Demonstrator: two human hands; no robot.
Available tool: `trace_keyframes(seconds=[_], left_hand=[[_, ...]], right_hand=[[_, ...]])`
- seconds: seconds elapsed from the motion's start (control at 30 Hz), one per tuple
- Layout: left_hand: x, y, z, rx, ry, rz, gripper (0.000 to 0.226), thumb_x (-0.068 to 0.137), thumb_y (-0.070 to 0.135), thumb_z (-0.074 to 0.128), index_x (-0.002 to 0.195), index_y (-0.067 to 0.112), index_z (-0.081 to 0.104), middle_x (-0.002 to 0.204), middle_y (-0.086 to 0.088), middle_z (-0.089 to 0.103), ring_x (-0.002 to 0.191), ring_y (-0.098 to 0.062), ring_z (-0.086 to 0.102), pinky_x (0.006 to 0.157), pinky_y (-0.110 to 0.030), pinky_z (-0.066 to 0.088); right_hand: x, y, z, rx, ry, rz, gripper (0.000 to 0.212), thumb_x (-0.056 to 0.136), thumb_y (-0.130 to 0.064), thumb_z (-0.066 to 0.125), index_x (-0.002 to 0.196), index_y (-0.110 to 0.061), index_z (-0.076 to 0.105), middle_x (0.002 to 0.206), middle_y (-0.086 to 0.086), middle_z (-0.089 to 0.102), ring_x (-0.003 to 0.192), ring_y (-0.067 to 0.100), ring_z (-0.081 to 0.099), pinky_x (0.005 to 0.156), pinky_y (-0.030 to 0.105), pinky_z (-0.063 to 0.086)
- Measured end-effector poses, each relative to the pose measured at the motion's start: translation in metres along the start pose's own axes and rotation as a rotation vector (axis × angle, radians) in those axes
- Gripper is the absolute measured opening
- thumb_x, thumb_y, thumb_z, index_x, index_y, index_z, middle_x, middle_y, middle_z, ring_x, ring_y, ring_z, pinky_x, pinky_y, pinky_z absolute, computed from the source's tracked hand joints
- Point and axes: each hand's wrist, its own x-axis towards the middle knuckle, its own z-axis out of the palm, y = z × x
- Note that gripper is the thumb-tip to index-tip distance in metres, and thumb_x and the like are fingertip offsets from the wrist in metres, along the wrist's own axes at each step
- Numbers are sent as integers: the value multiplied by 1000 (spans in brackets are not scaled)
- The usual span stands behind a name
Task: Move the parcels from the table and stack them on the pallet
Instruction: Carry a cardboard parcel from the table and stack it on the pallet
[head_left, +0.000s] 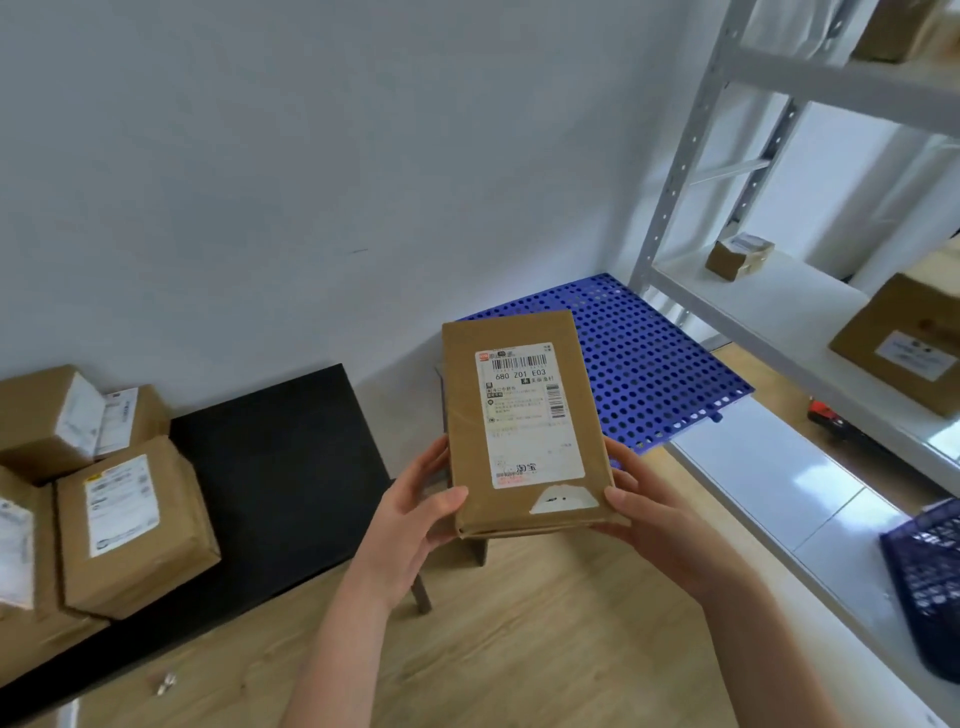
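— Left side?
— Parcels (135, 525) huddled on the left end of the table (280, 467), against the wall (260, 182).
— And right?
— Pallet (649, 364) on the floor (519, 649) beyond the table, in the corner (partly behind the held parcel (524, 421)); shelving rack (779, 306) just right of it, with boxes (740, 255) on its shelves.

We see a bright, evenly lit room; soft light seems to come from two o'clock, leaving pale glare on the glossy white shelf board (779, 483) at four o'clock. Shadows are faint, deepest under the black table (270, 467) at eight o'clock. Wide-angle distortion bows the shelving upright (678, 171) at one o'clock, and the edges blur.
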Motion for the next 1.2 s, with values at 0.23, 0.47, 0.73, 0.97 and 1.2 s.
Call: trace_keyframes(seconds=[0.23, 0.47, 0.73, 0.97, 1.2], left_hand=[[36, -13, 48, 44, -110, -61, 80, 61, 30, 76, 135, 29, 46, 129, -1, 60, 111, -25, 63, 80, -35, 55], [87, -23, 73, 57, -149, -114, 83, 57, 30, 78, 133, 34, 45, 125, -8, 62, 109, -29, 63, 84, -41, 54], [176, -22, 101, 50, -164, -136, 90, 46, 29, 83, 128, 39, 48, 126, -13, 56, 105, -31, 64, 75, -40, 56], [255, -12, 117, 38, -158, -151, 84, 47, 28, 81, 124, 42, 49, 124, -12, 56, 105, -30, 64, 75, -39, 57], [315, -4, 130, 104, -143, -177, 78, 55, 32, 79, 126, 43, 49, 126, -12, 56, 108, -27, 63, 85, -52, 54]], right_hand=[[-10, -5, -54, 36, 103, 16, 101, 43, -62, 86, 133, -37, 47, 126, 3, 63, 109, 22, 65, 86, 37, 54], [10, -5, -99, 26, 156, 39, 102, 43, -67, 84, 133, -41, 46, 128, 0, 60, 110, 18, 65, 88, 37, 54], [65, -21, -165, 54, 173, 85, 71, 66, -43, 78, 130, -41, 48, 127, 5, 59, 109, 21, 65, 84, 35, 56], [134, -46, -217, 41, 174, 118, 77, 61, -44, 83, 130, -40, 49, 124, 6, 62, 110, 23, 65, 87, 41, 56], [178, -60, -252, 54, 197, 129, 80, 57, -46, 79, 130, -38, 49, 119, 3, 66, 105, 22, 67, 85, 39, 57]])
